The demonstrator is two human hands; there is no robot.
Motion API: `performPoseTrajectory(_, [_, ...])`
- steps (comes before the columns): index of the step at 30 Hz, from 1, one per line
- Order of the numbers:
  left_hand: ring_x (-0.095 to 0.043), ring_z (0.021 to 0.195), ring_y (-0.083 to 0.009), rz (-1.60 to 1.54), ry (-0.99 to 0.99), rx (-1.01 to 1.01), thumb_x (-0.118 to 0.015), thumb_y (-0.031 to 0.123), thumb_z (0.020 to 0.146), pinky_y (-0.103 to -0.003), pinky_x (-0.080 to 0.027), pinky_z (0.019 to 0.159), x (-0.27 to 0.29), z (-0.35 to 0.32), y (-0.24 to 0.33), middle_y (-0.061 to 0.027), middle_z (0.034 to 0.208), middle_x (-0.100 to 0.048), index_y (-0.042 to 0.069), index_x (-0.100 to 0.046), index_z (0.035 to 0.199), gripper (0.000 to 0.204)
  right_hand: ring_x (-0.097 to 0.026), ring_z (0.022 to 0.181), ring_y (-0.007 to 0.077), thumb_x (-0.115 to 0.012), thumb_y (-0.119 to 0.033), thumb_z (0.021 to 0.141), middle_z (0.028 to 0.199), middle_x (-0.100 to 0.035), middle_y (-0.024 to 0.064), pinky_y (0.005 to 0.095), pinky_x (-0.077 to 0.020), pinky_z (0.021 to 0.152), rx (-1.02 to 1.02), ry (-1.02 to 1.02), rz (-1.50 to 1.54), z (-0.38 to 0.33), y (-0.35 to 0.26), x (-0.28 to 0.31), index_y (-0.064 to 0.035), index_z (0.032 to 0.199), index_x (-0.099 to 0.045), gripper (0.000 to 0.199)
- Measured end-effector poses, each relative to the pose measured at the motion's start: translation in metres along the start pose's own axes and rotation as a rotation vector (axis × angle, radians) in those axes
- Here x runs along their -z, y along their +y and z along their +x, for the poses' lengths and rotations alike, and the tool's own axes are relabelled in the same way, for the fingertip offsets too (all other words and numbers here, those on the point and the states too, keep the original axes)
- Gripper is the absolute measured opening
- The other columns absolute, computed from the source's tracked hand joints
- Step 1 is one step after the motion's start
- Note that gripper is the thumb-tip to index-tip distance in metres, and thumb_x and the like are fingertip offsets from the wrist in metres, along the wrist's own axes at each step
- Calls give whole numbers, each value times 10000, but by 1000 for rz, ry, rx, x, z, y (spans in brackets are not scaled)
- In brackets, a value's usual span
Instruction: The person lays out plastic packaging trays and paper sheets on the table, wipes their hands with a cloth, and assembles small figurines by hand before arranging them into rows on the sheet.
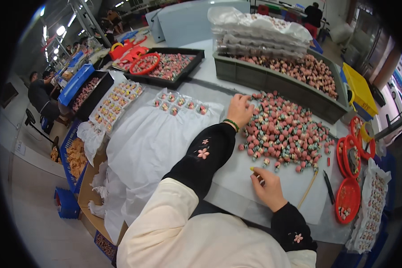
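My left hand (240,110) is at the upper left edge of a heap of small pink and teal figures (281,127), fingers bent down. Its fingertips are partly hidden, so what they hold is unclear. Below the heap, my right hand (266,186) is closed, with a small yellow-tipped piece (253,169) showing at the thumb and finger. A few loose figures (266,162) lie just above that hand. Left of my left hand, a clear tray (181,105) has figures in its cups, on white sheeting (152,147).
A grey crate (272,78) of figures, with stacked trays (259,33) on it, stands behind the heap. A black tray (183,76) sits far left. Red baskets (347,201), a thin wooden stick (308,190) and a black pen-like tool (328,187) lie to the right.
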State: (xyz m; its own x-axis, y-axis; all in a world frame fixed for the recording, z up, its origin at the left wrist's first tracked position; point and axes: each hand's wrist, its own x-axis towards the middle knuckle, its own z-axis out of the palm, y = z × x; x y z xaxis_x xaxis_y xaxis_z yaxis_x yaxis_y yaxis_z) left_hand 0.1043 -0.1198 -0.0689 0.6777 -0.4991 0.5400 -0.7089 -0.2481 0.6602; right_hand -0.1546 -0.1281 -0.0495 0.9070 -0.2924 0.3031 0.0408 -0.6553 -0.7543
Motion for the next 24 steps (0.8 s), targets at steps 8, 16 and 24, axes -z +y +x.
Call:
performPoseTrajectory(8, [-379, 1071, -375, 95, -129, 45, -509, 315, 795, -452, -306, 880, -37, -4, -42, -174, 1018, -514, 64, -557, 1038, 353, -544, 558, 112, -599, -25, 758, 731, -577, 69, 218, -417, 480, 6, 47, 127, -5, 17, -15, 9, 942, -580, 188])
performPoseTrajectory(16, [-501, 953, -332, -105, -280, -137, -506, 199, 824, -367, -402, 839, 28, -38, 27, -183, 1069, -508, 24, -552, 1043, 284, -541, 540, 180, -596, -26, 749, 703, -557, 102, 268, -420, 484, -9, 65, 151, 0, 16, -13, 3, 926, -577, 181])
performPoseTrajectory(24, [-478, 947, -329, 296, -58, -115, -525, 154, 810, -376, -378, 847, 32, -91, -5, -179, 1017, -516, -11, -538, 1016, 265, -539, 573, 177, -605, -18, 725, 735, -567, 102, 260, -430, 511, 3, 94, 175, 0, 16, -11, 17, 889, -581, 169])
